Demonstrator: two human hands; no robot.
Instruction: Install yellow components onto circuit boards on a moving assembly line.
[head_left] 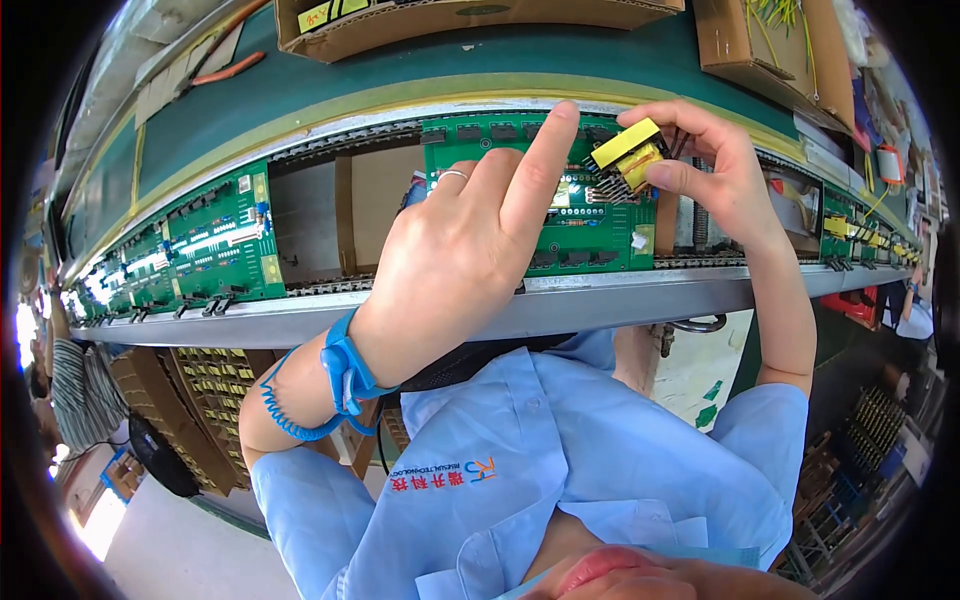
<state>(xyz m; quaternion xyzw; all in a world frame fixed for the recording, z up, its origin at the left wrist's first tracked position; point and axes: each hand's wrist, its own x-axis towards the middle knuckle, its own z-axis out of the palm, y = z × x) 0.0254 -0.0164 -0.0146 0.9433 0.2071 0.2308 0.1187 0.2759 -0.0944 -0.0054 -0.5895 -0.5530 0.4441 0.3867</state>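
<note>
Over the green circuit board [600, 250] in the middle of the line is my left hand [470, 225], a ring on one finger and a blue coiled wrist strap at the wrist. Its index finger stretches out toward the board's far edge. The other fingers bend downward, and their tips and the thumb are hidden. Above the board's right part, my right hand [725, 170] grips a yellow transformer [628, 147] between thumb and fingers. The transformer is tilted and its metal pins show. Small components stand on the board beneath.
More green boards sit on the rail at left [190, 245] and right [850, 235]. A metal rail [600, 298] runs along the near side. Cardboard boxes [480, 18] stand beyond the line, one with yellow-green wires. Trays of yellow parts [215, 400] stand below left, near a person's striped sleeve [80, 385].
</note>
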